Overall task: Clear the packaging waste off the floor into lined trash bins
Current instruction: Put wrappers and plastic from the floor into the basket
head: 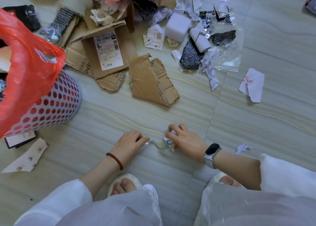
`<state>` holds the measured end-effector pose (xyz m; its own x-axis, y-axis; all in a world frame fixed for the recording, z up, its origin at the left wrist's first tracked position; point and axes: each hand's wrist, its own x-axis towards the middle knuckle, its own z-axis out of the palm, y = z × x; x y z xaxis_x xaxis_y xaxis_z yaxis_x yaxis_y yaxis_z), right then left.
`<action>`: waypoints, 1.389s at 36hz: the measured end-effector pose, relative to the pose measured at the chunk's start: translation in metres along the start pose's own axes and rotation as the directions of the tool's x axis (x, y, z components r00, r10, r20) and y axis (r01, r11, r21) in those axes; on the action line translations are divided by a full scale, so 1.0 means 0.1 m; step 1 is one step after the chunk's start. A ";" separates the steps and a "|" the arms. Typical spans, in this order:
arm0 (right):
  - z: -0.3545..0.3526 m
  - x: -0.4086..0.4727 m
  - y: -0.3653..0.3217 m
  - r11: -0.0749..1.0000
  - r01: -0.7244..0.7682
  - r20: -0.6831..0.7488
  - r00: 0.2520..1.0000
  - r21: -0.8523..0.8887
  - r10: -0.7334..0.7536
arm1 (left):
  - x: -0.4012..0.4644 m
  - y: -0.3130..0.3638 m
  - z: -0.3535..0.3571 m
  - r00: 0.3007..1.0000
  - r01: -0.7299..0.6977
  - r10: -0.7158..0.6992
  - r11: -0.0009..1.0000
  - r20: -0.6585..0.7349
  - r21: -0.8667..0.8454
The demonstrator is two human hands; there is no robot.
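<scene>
Both hands are low on the tiled floor in front of my feet. My right hand (183,139), with a watch on the wrist, is closed around small paper scraps (168,141). My left hand (130,142), with a red bead bracelet, pinches a white paper scrap (146,144). A thin striped strip (164,148) lies between the two hands. At the left stands a white perforated bin (56,106) lined with a red plastic bag (22,68). Torn cardboard (152,82) and a labelled flattened box (106,53) lie beyond my hands.
A heap of waste fills the far floor: a white foam block (177,26), black-and-silver foil pieces (190,57), clear plastic film (227,54), crumpled paper. Loose paper pieces lie at the right (251,84) and the near left (25,157). A small dark-edged box (18,139) sits by the bin.
</scene>
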<state>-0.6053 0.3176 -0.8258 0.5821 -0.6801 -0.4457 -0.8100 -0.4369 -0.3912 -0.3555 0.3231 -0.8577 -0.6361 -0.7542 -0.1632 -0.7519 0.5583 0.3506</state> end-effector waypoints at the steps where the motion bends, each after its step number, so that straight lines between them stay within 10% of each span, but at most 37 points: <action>1: -0.02 0.00 0.00 1.000 0.002 0.025 1.000 -0.009 -0.002 | 0.03 0.02 0.00 1.000 0.005 -0.005 1.000 -0.006 0.020; 12: -0.10 -0.21 0.13 0.998 -0.016 0.103 0.995 0.058 0.010 | 0.55 0.44 -0.18 0.984 -0.013 0.021 0.999 -0.178 0.042; 20: -0.33 -0.95 0.64 0.846 -0.426 -0.093 0.875 0.320 0.475 | 1.27 0.81 -0.30 0.916 -0.205 0.209 0.978 -0.342 0.050; 36: 0.05 -1.69 0.97 0.826 -0.472 0.123 0.881 0.307 0.458 | 1.66 1.14 0.22 0.927 -0.360 0.370 0.925 -0.068 0.126; 42: 0.32 -1.65 1.09 0.937 -0.347 0.034 0.938 0.046 0.346 | 1.63 1.10 0.12 0.938 -0.344 0.346 0.927 0.013 0.149; 50: -0.39 -0.96 0.92 0.830 -0.288 -0.341 0.810 0.478 0.477 | 1.74 0.99 -0.58 0.995 -0.098 0.093 0.989 -0.047 -0.108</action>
<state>-0.7385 0.3197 -0.7879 0.0606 -0.9599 -0.2736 -0.8056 0.1149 -0.5813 -0.5306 0.2266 -0.7980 -0.6943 -0.7146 -0.0860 -0.6630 0.5885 0.4627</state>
